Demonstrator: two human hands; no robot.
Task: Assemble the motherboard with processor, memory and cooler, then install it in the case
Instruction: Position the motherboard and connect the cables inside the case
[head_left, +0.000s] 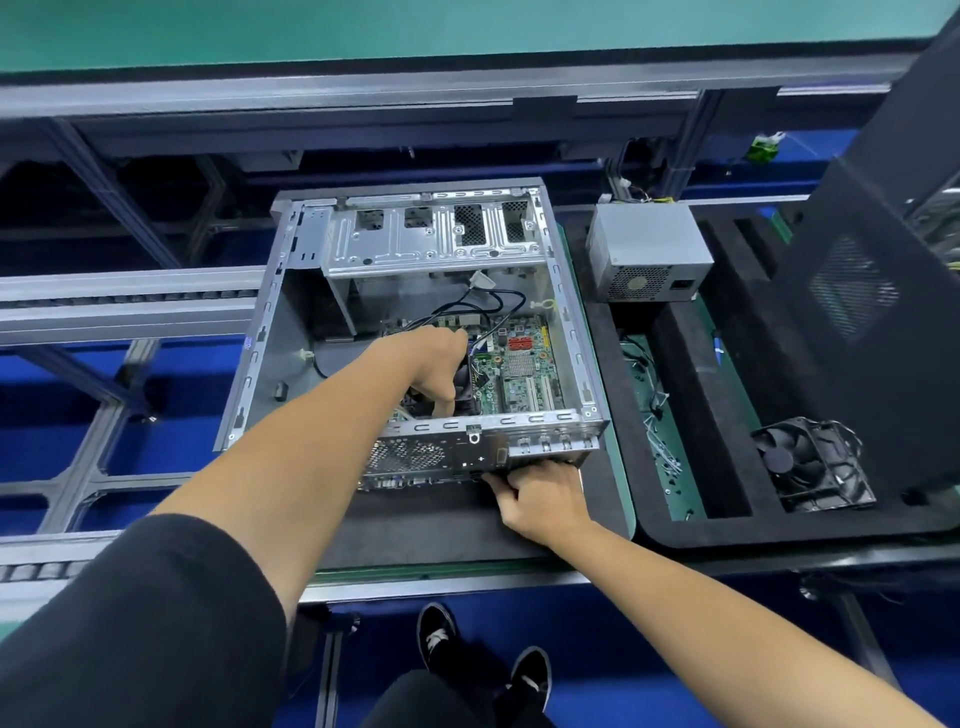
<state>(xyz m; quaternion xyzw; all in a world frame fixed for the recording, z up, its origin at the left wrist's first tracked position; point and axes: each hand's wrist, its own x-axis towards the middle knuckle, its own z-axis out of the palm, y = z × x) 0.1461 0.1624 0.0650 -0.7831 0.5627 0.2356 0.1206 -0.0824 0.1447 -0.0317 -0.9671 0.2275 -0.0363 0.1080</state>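
My left hand (436, 364) is down inside the open grey steel computer case (566, 322), fingers curled over the black cooler fan (464, 399) on the green motherboard (524, 364); whether they grip it or only press, I can't tell. The board lies flat on the case floor, stretching away to the right of that hand, its long axis across the case. My right hand (540, 499) is outside, below the rear panel, fingers curled against the case's near bottom edge. Left is nearer the board, so I judge seating falls to it. Further right, a black foam tray (727, 525) holds a grey power supply box (649, 254) and a second black fan (810, 462).
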